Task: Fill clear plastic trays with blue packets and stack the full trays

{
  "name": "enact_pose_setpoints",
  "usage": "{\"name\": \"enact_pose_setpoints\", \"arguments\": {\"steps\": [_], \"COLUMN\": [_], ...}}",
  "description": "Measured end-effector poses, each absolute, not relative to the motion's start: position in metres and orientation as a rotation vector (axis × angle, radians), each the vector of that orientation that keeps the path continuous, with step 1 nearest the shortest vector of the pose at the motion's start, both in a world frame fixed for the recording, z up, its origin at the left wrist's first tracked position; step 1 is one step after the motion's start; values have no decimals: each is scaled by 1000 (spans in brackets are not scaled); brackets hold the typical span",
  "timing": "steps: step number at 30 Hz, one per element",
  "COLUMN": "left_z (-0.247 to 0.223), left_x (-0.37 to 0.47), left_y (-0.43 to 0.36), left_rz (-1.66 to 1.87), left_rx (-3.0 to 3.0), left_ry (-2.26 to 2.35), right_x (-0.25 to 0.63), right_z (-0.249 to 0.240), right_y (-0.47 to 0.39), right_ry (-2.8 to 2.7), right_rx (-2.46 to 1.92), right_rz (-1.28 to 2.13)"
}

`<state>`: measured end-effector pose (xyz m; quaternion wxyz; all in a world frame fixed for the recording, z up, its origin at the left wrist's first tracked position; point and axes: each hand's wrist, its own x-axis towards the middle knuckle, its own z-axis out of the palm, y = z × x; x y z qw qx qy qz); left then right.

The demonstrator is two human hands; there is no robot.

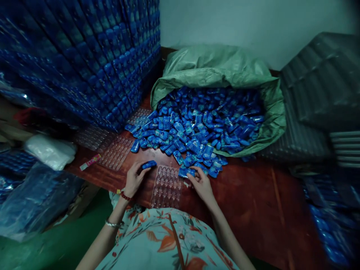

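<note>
A small blue packet (149,164) is pinched in my left hand (135,177), just left of a clear plastic tray (166,187). My right hand (201,183) grips another blue packet (186,172) at the tray's upper right corner. The tray has rows of moulded hollows and lies on the reddish-brown table (242,198) close to my body. Beyond both hands, a heap of similar blue packets (180,131) spills out of an open green sack (274,108).
Tall stacks of blue packs (112,67) rise at the left. More clear trays (116,152), a pink and yellow strip (90,162) and a whitish plastic bag (50,150) lie on the left side. Grey stacked trays (323,82) stand at the right.
</note>
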<state>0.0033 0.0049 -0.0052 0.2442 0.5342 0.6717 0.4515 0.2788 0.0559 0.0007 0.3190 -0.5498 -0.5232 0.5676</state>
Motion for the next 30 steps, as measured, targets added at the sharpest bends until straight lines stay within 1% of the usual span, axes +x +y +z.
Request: {"name": "enact_pose_setpoints", "arguments": {"steps": [3,7,11,14,20,25,27,30], "left_z": [9,22,28,29,21,15,14,14], "left_x": [10,30,48,47,23,20,19,16], "left_y": [4,9,12,11,11,4,-1,-10], "left_rz": [1196,1054,903,844,905,770,744,759], "left_rx": [1503,1648,1744,1770,1820,1855,1842,1808], "left_ry": [1845,1680,1672,1721,1726,1693,1752,1855], "right_x": [277,274,272,271,271,261,247,218], "right_z": [1,-1,2,6,1,-3,1,9], "right_y": [52,48,44,42,42,42,46,63], "right_ry": [-1374,-1401,-1540,-1628,-1637,-1572,-1658,-1911], "right_rx": [-1462,-1465,-1506,-1529,-1513,-1561,-1535,-1353], "right_rz": [1471,1456,1306,1242,1257,1270,1184,1017]}}
